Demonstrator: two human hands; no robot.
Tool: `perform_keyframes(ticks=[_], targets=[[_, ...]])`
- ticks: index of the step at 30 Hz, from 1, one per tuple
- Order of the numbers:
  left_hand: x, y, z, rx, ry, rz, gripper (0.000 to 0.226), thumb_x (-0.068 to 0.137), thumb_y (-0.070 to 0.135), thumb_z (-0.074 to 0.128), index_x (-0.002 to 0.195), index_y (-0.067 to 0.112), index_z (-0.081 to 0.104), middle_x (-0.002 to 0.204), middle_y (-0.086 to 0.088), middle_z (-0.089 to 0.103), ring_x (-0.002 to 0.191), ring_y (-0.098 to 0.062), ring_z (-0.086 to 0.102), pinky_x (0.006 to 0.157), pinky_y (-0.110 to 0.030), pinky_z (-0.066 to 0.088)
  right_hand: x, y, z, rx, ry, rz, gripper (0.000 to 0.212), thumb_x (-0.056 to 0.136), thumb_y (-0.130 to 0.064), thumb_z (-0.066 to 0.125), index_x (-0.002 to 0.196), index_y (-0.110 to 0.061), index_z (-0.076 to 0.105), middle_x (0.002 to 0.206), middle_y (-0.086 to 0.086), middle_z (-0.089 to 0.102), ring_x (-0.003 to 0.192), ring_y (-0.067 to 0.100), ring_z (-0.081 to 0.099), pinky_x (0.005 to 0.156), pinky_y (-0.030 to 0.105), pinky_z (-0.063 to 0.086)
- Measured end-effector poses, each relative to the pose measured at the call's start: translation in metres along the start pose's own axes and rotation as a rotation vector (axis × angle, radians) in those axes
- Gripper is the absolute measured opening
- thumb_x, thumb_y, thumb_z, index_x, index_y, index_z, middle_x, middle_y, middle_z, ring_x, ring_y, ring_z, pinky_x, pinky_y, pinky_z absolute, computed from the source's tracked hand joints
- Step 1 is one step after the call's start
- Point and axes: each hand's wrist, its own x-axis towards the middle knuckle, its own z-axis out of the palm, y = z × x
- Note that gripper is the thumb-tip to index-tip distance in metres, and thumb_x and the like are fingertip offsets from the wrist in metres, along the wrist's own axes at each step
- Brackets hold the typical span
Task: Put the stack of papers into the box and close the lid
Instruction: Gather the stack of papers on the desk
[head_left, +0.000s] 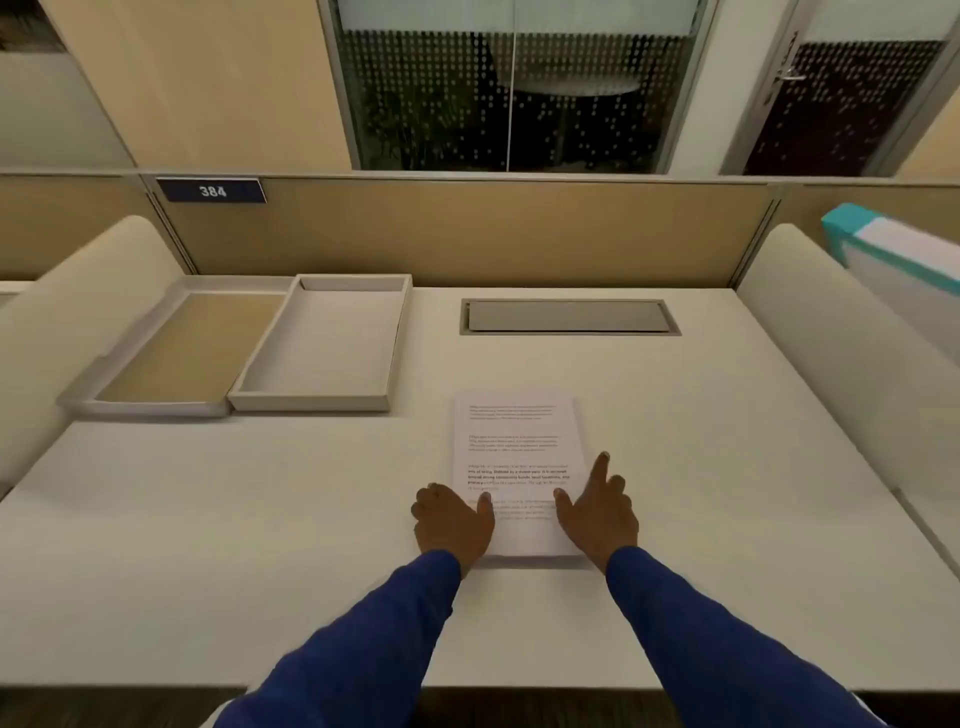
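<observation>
We find the stack of papers (514, 457) lying flat on the desk (727, 467), toward its near edge. Our left hand (452, 522) rests at the stack's left edge and our right hand (597, 512) at its right edge, both spread, grasping nothing. The box (317, 345) sits open toward the far left corner, its lid (176, 353) touching its left side
</observation>
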Motion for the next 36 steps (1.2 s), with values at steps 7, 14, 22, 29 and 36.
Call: perform_keyframes(ticks=[7,14,22,29,36], targets=[[0.009,0.011,-0.004,-0.280,-0.129,-0.271,0.066,0.087,0.049,0.068,0.133,0.004,0.052,0.134,-0.016,0.055,0.121,-0.034,0.056,0.096,-0.040,0.052,-0.001,0.003,0.013,0.064,-0.064,0.092,0.096,0.096,-0.051,0.055,0.162,-0.009,-0.001,0.155,0.019,0.034,0.137,0.039,0.039,0.106,0.048,0.045],[0.009,0.018,-0.002,-0.281,-0.116,-0.323,0.061,0.083,0.043,0.070,0.129,0.008,0.051,0.133,-0.015,0.047,0.119,-0.033,0.052,0.090,-0.040,0.049,0.007,0.007,0.018,0.036,-0.071,0.073,0.096,0.095,-0.055,0.054,0.162,-0.012,0.000,0.153,0.018,0.034,0.134,0.039,0.042,0.102,0.047,0.047],[0.018,0.027,-0.007,-0.531,-0.130,-0.367,0.073,0.083,0.042,0.079,0.137,0.005,0.048,0.136,-0.017,0.054,0.114,-0.034,0.062,0.099,-0.046,0.057,0.008,0.009,0.023,-0.012,-0.039,0.036,0.090,0.096,-0.056,0.051,0.161,-0.015,0.005,0.148,0.015,0.039,0.128,0.037,0.046,0.098,0.046,0.049],[0.024,0.024,-0.012,-0.802,-0.228,-0.323,0.054,0.085,0.023,0.081,0.130,0.000,0.063,0.123,-0.016,0.071,0.109,-0.033,0.069,0.097,-0.044,0.059,0.008,0.013,0.024,-0.035,-0.029,0.004,0.090,0.097,-0.057,0.049,0.161,-0.014,0.003,0.149,0.014,0.038,0.128,0.036,0.046,0.097,0.045,0.050],[0.021,0.022,-0.013,-0.854,-0.232,-0.299,0.063,0.082,0.032,0.083,0.132,0.002,0.059,0.122,-0.015,0.071,0.108,-0.035,0.069,0.097,-0.048,0.059,0.007,0.014,0.021,-0.046,-0.031,-0.009,0.089,0.098,-0.056,0.047,0.161,-0.013,0.002,0.151,0.014,0.036,0.130,0.036,0.046,0.100,0.046,0.049]])
